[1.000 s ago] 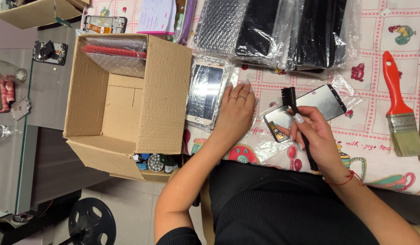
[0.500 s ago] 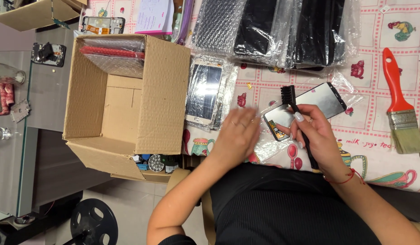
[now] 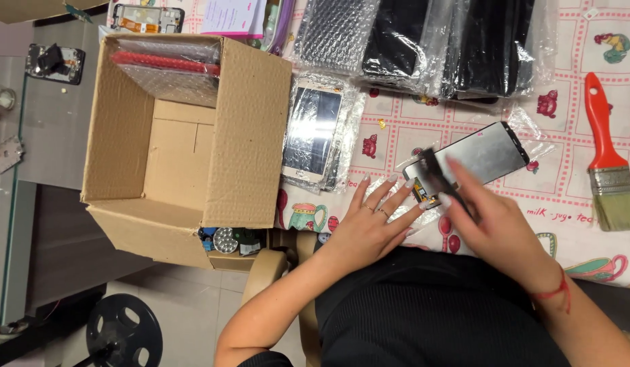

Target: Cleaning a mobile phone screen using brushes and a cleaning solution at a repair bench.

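A bare phone screen panel point(image 3: 479, 155) lies on a clear plastic bag on the patterned tablecloth point(image 3: 566, 190). My right hand point(image 3: 493, 224) grips a small black brush point(image 3: 438, 178), its bristles at the near-left end of the panel. My left hand point(image 3: 373, 224) rests flat beside the panel, fingers spread, fingertips touching the bag's edge. A second phone screen point(image 3: 315, 130) wrapped in plastic lies just beyond my left hand.
An open cardboard box point(image 3: 185, 129) with bubble-wrapped items stands at the left. Bubble-wrapped black screens point(image 3: 423, 41) are stacked at the back. A red-handled paintbrush point(image 3: 606, 158) lies at the right. A glass table point(image 3: 29, 115) with small parts stands at far left.
My left hand has pulled back from the wrapped screen and settled flat beside the bare panel. The brush in my right hand has swept to the panel's near-left end.
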